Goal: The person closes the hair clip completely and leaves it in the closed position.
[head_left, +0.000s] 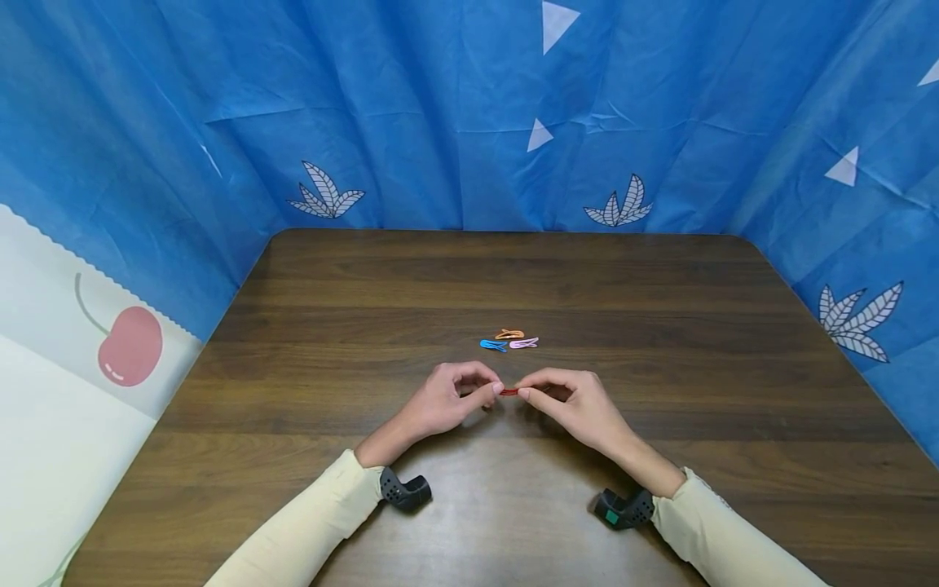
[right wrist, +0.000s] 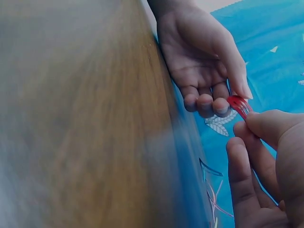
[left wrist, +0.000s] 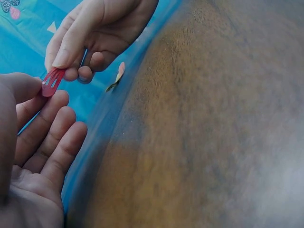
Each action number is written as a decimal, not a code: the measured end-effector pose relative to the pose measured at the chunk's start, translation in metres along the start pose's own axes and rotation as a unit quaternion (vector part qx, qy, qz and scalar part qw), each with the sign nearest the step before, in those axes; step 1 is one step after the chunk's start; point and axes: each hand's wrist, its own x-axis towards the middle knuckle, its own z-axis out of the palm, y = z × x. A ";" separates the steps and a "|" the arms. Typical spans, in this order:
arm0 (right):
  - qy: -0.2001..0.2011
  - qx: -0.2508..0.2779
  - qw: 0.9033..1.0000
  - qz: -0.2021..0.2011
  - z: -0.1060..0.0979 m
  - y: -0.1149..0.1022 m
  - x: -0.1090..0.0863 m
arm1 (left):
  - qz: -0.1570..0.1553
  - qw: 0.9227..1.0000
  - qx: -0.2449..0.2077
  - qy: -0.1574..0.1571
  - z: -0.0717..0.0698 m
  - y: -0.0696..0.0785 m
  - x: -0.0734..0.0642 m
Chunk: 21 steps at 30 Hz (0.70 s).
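A small red snap hair clip is stretched between both hands above the table. My left hand pinches its rounded end between thumb and forefinger, as the left wrist view shows. The other end is pinched by my right hand, thumb on top. In the left wrist view the clip's slotted red body shows between the fingertips. Just beyond the hands lie three more hair clips on the table: an orange one, a blue one and a pink one, each with its arms spread apart.
The dark wooden table spreads out around the hands. Blue curtains with white leaf prints hang behind it and at the sides. A pale cloth with a cherry print is at the left. Both wrists carry black camera mounts.
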 end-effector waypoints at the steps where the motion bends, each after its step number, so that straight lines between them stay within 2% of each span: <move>1: 0.001 -0.001 1.000 -0.003 0.000 0.000 0.000 | 0.001 1.000 -0.001 -0.001 0.000 0.000 0.000; 9: 0.001 -0.027 0.999 -0.033 -0.002 0.000 0.001 | -0.006 1.000 -0.005 -0.006 -0.001 0.000 0.000; 16: -0.002 -0.028 0.999 -0.047 -0.005 0.001 -0.001 | -0.020 1.000 0.016 0.011 0.000 0.002 -0.002; 21: 0.000 -0.026 0.998 -0.058 -0.009 0.002 -0.002 | -0.013 0.999 0.018 0.032 0.001 0.004 -0.002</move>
